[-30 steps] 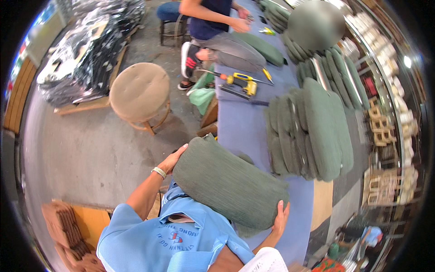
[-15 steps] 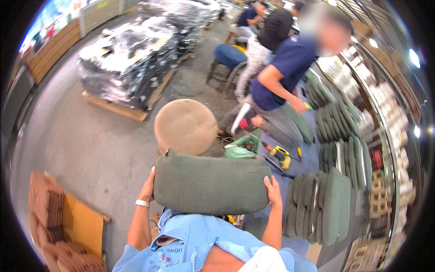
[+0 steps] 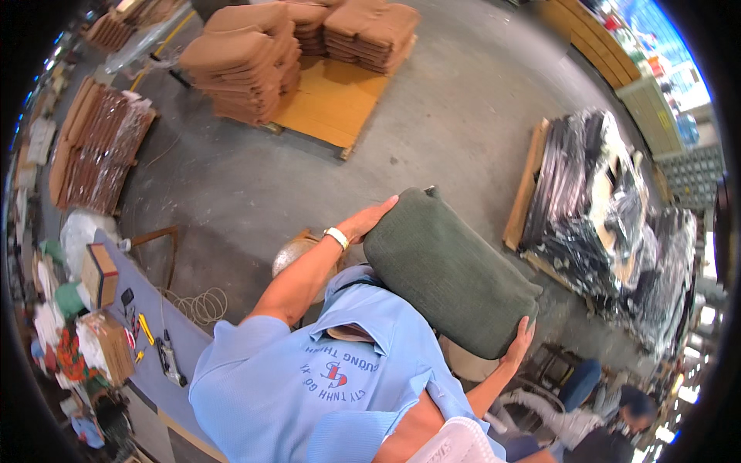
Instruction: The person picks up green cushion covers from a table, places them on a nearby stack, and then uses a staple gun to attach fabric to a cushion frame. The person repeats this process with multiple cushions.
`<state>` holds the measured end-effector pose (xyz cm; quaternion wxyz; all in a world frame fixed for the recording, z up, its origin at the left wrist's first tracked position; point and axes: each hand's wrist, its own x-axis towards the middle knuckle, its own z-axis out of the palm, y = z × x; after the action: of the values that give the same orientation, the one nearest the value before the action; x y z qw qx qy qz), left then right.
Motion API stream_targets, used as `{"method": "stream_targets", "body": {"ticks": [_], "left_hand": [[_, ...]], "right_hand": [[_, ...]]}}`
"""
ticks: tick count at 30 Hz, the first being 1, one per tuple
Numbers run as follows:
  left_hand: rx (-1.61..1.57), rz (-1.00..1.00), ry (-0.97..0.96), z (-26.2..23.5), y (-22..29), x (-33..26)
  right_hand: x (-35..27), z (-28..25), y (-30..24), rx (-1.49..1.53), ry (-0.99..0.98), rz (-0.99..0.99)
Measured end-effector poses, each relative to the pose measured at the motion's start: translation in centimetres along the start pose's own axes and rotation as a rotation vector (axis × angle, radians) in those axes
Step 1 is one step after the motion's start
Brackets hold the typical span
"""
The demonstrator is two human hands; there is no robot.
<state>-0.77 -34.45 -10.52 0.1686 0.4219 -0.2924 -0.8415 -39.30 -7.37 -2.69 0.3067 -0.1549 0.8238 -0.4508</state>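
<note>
A dark green fabric-covered cushion (image 3: 448, 270) is held in front of me, tilted so that its right end lies lower in the view. My left hand (image 3: 376, 217), with a pale watch band on the wrist, grips its left end. My right hand (image 3: 519, 342) is closed on the opposite end, thumb and fingers pressing the fabric. A small tab of cloth sticks up at the cushion's far corner. Behind the cushion, part of a beige round stool seat (image 3: 465, 364) shows.
Brown cushions (image 3: 239, 65) are stacked on a pallet with a yellow-brown board (image 3: 332, 104). A plastic-wrapped pallet load (image 3: 587, 201) stands at the right. On the left, a blue-grey covered table (image 3: 174, 324) holds tools and boxes. Co-workers are at lower right.
My body has turned left, so the brown stacks now lie ahead and the wrapped load to the right. Both hands still hold the cushion, which has gone from level to tilted in view.
</note>
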Motion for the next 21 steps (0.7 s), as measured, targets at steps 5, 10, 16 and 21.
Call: {"method": "stream_targets", "body": {"ticks": [5,10,16,21], "left_hand": [[-0.125,0.056,0.127,-1.8,1.8,0.3],[-0.025,0.002,0.303,-2.1,7.8,4.6],[0.0,0.118,0.346,-5.2,12.5,9.4],[-0.12,0.18,0.496,-7.6,12.7,9.2]], "right_hand": [[9.8,4.1,-2.4,0.132,-0.256,-0.001],[17.2,8.8,-5.2,0.05,-0.315,-0.079],[24.2,15.0,-7.8,0.054,-0.374,-0.022],[26.4,21.3,-12.1,-0.018,-0.497,0.02]]}}
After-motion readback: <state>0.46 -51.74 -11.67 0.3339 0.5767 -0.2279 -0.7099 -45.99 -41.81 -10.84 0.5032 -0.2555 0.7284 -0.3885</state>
